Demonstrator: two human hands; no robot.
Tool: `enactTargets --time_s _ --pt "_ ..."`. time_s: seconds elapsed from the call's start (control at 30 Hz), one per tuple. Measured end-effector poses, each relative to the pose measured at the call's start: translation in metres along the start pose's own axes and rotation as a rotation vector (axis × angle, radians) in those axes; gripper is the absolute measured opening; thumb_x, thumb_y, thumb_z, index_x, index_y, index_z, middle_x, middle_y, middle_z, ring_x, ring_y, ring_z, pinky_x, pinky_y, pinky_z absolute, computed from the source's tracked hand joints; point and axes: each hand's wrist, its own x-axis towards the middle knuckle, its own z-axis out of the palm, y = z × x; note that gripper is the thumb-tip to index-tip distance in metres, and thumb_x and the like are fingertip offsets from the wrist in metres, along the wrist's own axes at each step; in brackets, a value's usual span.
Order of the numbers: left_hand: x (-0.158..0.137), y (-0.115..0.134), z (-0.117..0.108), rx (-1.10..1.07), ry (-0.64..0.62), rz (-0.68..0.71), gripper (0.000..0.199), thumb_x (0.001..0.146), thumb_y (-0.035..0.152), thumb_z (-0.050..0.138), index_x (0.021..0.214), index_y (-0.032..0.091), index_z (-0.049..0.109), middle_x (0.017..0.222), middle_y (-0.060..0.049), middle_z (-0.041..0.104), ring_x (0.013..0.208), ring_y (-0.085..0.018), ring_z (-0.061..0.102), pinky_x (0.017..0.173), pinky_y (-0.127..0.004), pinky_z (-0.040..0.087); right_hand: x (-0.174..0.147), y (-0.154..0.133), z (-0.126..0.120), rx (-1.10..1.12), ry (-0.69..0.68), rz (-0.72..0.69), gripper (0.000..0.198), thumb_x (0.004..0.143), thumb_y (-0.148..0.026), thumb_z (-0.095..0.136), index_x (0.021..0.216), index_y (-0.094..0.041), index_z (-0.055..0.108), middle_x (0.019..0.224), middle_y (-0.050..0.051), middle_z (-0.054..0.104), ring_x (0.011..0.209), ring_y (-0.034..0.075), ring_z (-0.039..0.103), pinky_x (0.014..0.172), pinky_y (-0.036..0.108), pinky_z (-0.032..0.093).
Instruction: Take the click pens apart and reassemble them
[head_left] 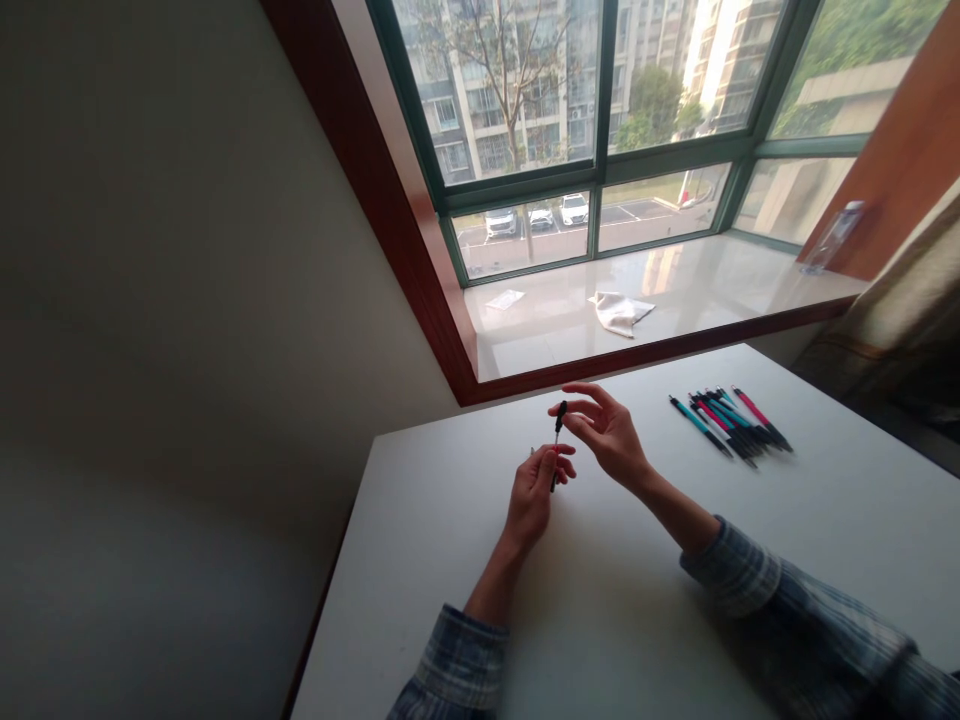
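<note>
Above the middle of the white table, my two hands are close together. My left hand is closed around a pen; a bit of red shows at its thumb, and a dark end pokes out below the fingers. Between thumb and fingertips, my right hand pinches a black pen part. A thin pale shaft links this black part to what the left hand holds. Fingers cover most of the pen, so whether the pieces are joined cannot be told.
To the right on the table lies a loose pile of several pens in teal, pink and black. Behind the table, the window sill bears a crumpled white cloth, a flat white packet and a clear bottle. A wall borders the left.
</note>
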Motion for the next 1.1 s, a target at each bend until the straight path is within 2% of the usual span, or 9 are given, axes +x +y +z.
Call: enactTargets --time_s 0.13,0.23,0.43,0.6,0.73,0.8,0.87,0.93,1.1 --pt "-0.002 -0.001 0.001 -0.015 -0.062 -0.007 0.049 0.098 0.058 0.053 0.106 0.015 0.073 0.081 -0.007 0.067 0.073 -0.017 0.057 0.072 -0.03 0.047 0.009 -0.016 -0.014 -0.043 0.104 -0.099 0.038 0.089 -0.039 0.074 0.123 -0.025 0.062 0.102 0.008 0.077 0.104 0.027 0.072 0.088 0.045 0.059" --pt "-0.002 -0.001 -0.002 -0.044 -0.048 -0.023 0.05 0.096 0.061 0.055 0.104 0.014 0.072 0.08 -0.007 0.067 0.071 -0.016 0.057 0.069 -0.029 0.046 0.013 -0.011 -0.023 -0.136 0.177 -0.106 0.033 0.091 -0.039 0.069 0.12 -0.025 0.063 0.098 0.007 0.076 0.092 0.025 0.072 0.08 0.041 0.059" --pt "0.008 0.0 -0.035 -0.088 0.28 0.042 0.051 0.092 0.064 0.059 0.101 0.015 0.071 0.076 -0.004 0.065 0.064 -0.013 0.053 0.063 -0.027 0.043 -0.002 0.036 -0.008 -0.696 -0.112 -0.076 0.015 0.087 -0.02 0.066 0.1 -0.022 0.074 0.104 0.006 0.072 0.066 0.015 0.065 0.07 0.034 0.054" --pt "0.013 -0.001 -0.061 -0.128 0.42 0.056 0.049 0.092 0.063 0.059 0.101 0.015 0.069 0.075 -0.002 0.062 0.063 -0.012 0.051 0.061 -0.025 0.042 -0.014 0.055 0.0 -0.827 -0.308 -0.029 0.016 0.085 -0.017 0.066 0.096 -0.022 0.077 0.103 0.007 0.072 0.062 0.013 0.061 0.069 0.032 0.053" --pt "0.013 -0.001 -0.065 -0.123 0.441 0.048 0.048 0.092 0.063 0.06 0.099 0.016 0.069 0.073 -0.001 0.062 0.062 -0.012 0.052 0.061 -0.025 0.042 -0.008 0.051 -0.015 -0.711 -0.487 0.006 0.032 0.076 -0.017 0.074 0.107 -0.024 0.078 0.113 0.007 0.072 0.069 0.014 0.064 0.072 0.03 0.055" --pt "0.013 -0.001 -0.064 -0.117 0.434 0.046 0.047 0.092 0.062 0.06 0.099 0.017 0.069 0.073 -0.001 0.062 0.063 -0.011 0.052 0.061 -0.025 0.042 -0.005 0.051 -0.021 -0.669 -0.52 0.032 0.036 0.075 -0.016 0.074 0.109 -0.025 0.078 0.108 0.006 0.073 0.069 0.015 0.064 0.071 0.03 0.055" --pt "0.013 -0.001 -0.063 -0.106 0.429 0.046 0.047 0.093 0.062 0.059 0.099 0.017 0.069 0.073 -0.001 0.062 0.063 -0.012 0.052 0.061 -0.025 0.042 -0.004 0.053 -0.021 -0.66 -0.492 0.043 0.039 0.077 -0.017 0.073 0.114 -0.026 0.076 0.099 0.005 0.074 0.067 0.015 0.063 0.07 0.031 0.055" --pt "0.013 -0.001 -0.062 -0.1 0.422 0.047 0.047 0.093 0.062 0.059 0.098 0.017 0.069 0.073 -0.001 0.062 0.063 -0.012 0.052 0.061 -0.025 0.042 -0.005 0.056 -0.016 -0.644 -0.434 0.036 0.049 0.078 -0.019 0.074 0.126 -0.027 0.071 0.102 0.005 0.075 0.072 0.017 0.064 0.072 0.032 0.055" --pt "0.013 0.0 -0.057 -0.088 0.374 0.044 0.049 0.093 0.063 0.058 0.097 0.016 0.07 0.072 -0.002 0.062 0.061 -0.012 0.051 0.06 -0.026 0.043 -0.01 0.065 0.001 -0.632 -0.35 0.022 0.091 0.077 -0.021 0.077 0.157 -0.036 0.038 0.121 0.004 0.075 0.092 0.021 0.063 0.086 0.04 0.055"
